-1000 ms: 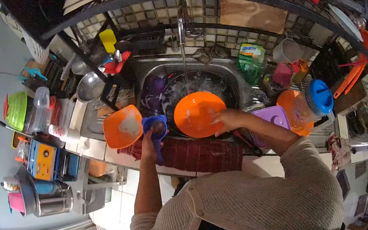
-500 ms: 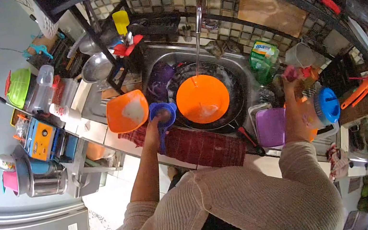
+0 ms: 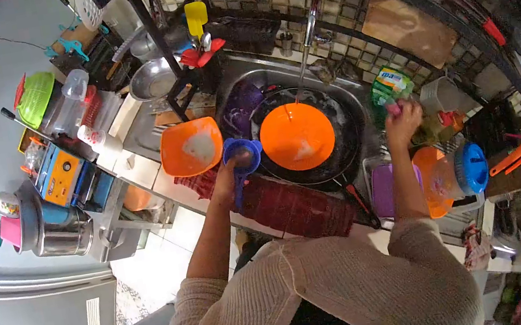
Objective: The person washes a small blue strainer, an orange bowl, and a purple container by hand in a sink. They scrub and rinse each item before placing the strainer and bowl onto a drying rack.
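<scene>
blue plastic in the left hand: holds a blue cup at the front edge of the sink, fingers curled partly closed about it, with its handle pointing down over a dark red cloth. grips a pink scrubber, or so judged by its look, in the right hand, fingers bent in around it; too small to make out how tightly.

a second ago, had the right hand at the orange bowl in the sink; half a second ago, had it out to the right, at the scrubber's earlier spot. now has it, scrubber included, just beside the green bottle. has kept the left hand on the cup throughout. leaves both hands occupied, by this reading, and the orange bowl touched by neither.

further out, orange bowl resting over a dark pan, a little foam inside, water running from the tap toward its back rim. just left of the cup, a squarish orange container with suds; left of the pan, a purple item, unclear in shape. on the right, a purple tub and, past the forearm, a jug with a blue lid.
</scene>
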Action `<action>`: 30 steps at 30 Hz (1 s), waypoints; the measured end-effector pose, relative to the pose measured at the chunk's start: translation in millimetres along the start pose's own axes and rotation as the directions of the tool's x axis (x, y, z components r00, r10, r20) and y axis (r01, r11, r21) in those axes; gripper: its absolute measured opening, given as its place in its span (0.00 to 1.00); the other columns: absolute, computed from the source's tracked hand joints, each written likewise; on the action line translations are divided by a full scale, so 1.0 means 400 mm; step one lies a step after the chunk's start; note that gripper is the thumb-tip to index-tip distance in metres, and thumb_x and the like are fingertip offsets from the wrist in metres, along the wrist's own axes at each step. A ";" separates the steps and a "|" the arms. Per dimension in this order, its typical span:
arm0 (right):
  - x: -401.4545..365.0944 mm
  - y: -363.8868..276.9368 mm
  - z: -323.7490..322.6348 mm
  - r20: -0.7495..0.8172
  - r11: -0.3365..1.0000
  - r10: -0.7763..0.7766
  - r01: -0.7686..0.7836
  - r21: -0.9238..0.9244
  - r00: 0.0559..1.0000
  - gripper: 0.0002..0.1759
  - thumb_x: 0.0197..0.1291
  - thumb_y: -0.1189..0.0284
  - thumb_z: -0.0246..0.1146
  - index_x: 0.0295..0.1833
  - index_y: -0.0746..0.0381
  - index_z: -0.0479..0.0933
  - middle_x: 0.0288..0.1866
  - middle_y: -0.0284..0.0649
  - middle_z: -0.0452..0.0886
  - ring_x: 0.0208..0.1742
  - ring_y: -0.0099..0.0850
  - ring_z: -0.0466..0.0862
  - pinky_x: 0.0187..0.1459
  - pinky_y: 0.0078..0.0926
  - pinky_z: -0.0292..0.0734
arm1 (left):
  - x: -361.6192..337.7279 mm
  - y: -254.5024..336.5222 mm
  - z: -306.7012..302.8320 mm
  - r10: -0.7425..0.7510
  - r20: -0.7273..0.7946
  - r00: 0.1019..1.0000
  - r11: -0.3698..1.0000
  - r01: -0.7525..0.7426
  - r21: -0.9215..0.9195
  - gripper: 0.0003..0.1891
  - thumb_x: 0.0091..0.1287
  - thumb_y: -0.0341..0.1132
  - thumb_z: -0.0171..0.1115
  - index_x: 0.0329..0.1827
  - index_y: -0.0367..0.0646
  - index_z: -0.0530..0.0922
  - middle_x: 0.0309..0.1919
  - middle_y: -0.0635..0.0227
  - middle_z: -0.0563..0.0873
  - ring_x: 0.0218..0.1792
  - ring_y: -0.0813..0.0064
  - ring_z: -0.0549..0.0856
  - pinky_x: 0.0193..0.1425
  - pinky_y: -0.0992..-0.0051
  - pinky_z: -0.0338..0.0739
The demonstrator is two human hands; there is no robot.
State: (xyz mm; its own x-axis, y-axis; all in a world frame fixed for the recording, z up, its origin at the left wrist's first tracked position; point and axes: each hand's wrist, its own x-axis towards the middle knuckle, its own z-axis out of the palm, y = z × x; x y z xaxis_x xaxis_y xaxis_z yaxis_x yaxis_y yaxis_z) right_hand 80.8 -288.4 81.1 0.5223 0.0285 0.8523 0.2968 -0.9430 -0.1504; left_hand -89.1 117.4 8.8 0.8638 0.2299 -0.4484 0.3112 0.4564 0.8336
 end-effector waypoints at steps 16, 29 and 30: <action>0.176 -0.514 0.361 0.916 0.769 -0.261 -0.507 0.389 0.306 0.31 0.59 0.42 0.55 0.44 0.62 0.77 0.33 0.43 0.80 0.32 0.34 0.81 0.40 0.34 0.76 | 0.025 -0.029 -0.001 0.267 0.071 0.961 0.940 -0.276 0.200 0.27 0.63 0.46 0.56 0.64 0.48 0.65 0.54 0.64 0.77 0.50 0.70 0.78 0.42 0.70 0.77; 0.150 -0.563 0.238 0.460 0.653 -0.434 -0.082 0.753 0.774 0.22 0.67 0.59 0.50 0.29 0.67 0.75 0.29 0.58 0.76 0.35 0.58 0.77 0.35 0.49 0.70 | 0.170 0.118 0.290 -0.088 0.431 0.898 0.961 0.190 -0.200 0.30 0.66 0.64 0.42 0.47 0.46 0.77 0.29 0.64 0.84 0.19 0.73 0.80 0.17 0.79 0.74; 0.152 -0.550 0.238 0.445 0.664 -0.411 -0.073 0.744 0.795 0.22 0.67 0.58 0.49 0.34 0.66 0.75 0.31 0.57 0.77 0.37 0.58 0.77 0.36 0.49 0.71 | 0.174 0.132 0.317 -0.107 0.434 0.895 0.953 0.216 -0.211 0.28 0.67 0.62 0.41 0.45 0.46 0.78 0.30 0.63 0.84 0.20 0.73 0.81 0.17 0.79 0.74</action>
State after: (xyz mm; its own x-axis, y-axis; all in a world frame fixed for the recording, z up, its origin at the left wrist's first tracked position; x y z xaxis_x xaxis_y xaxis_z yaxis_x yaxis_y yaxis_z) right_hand 123.2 -47.9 118.3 0.6495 0.5579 0.5167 0.7536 -0.3815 -0.5353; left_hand 37.6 48.6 62.4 0.9114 -0.2161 -0.3502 0.3998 0.6664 0.6294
